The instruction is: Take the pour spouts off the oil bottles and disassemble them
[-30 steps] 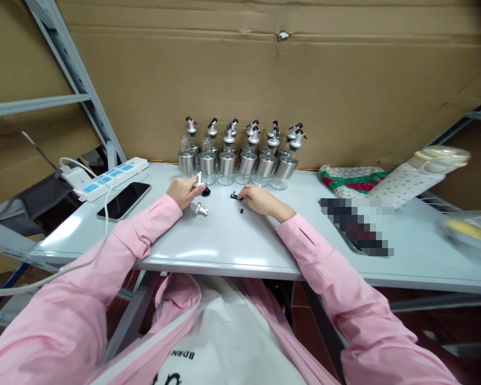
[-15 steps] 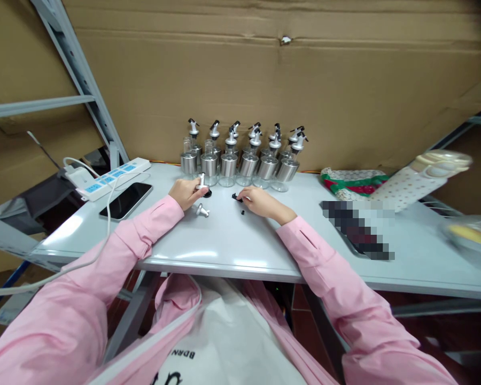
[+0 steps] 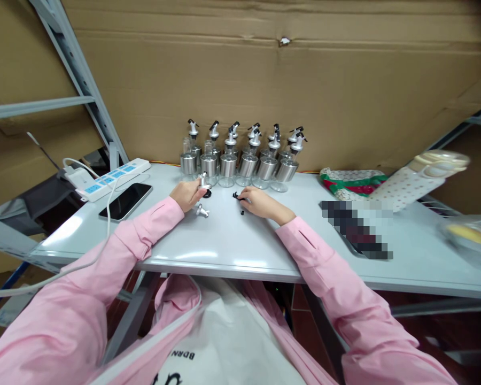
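Note:
My left hand (image 3: 186,194) is closed on a silver bottle pourer (image 3: 204,182), held just above the table. Beside its fingertips lies a black ring (image 3: 207,194). A second silver pourer (image 3: 201,211) rests on the table below that hand. The fingers of my right hand (image 3: 258,202) pinch a small black lever cap (image 3: 236,196) at the tabletop. A tiny black piece (image 3: 242,213) lies just under them. Behind both hands stand several glass bottles with steel sleeves (image 3: 247,166); most carry silver pourers with black levers, while two in front at the left have bare glass necks.
On the left are a phone (image 3: 126,201) and a white power strip (image 3: 112,179) with a cable crossing my left arm. To the right lie a patterned cloth (image 3: 347,182), a tilted dotted cup (image 3: 404,184), a blurred-out dark object (image 3: 355,230) and a plastic-wrapped item (image 3: 473,235). Cardboard (image 3: 264,85) backs the table.
My left hand has tilted the pourer slightly. My right hand stays in nearly the same place with the black lever cap. The other things on the table have not moved.

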### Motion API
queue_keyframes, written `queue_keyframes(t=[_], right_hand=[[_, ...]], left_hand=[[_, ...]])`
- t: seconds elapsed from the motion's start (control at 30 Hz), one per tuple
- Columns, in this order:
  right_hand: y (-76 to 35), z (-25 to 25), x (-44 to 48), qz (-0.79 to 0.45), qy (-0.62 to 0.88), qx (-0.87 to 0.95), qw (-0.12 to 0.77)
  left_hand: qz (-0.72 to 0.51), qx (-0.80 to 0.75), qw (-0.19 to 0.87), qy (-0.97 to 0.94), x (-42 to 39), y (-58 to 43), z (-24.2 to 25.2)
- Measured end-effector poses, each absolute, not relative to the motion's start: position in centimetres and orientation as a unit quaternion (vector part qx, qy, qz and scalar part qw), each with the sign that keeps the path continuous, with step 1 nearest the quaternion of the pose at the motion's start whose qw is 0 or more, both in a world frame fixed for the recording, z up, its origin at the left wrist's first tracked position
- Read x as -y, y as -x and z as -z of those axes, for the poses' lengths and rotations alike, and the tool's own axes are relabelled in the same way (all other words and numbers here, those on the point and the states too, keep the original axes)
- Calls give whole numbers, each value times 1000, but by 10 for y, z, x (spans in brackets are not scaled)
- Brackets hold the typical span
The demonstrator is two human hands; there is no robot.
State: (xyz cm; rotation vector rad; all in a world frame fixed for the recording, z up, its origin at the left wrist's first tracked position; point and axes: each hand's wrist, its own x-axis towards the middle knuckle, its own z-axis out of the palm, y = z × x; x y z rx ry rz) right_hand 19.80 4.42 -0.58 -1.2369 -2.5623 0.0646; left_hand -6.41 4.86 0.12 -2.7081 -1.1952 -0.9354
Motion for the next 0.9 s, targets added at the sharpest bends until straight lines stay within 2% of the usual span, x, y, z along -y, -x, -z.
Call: queue_keyframes(t=[0.1,0.2,0.33,0.47,0.53,0.7,0.9], right_hand=[[-197,6,-44,-24,425,892,148],[-196,3,-43,-31,426,891,155],[-193,-10,-36,-96,417,873,236],[-188,-25,-24,-311,369,817,316],[-187,-30,-19,-396,335,789,331],[-185,-30,-16,-473,288,772,311],[-183,-25,-17,-443,269,800,301]], left_hand=[[314,332,35,889,-41,57,0],[298,238,-13,924,-23,40,5],[306,223,-180,908,4,13,13],[307,255,-410,820,14,1,16],[321,261,-476,776,14,1,16],[329,265,-504,753,12,1,16],[316,291,-520,738,12,1,15]])
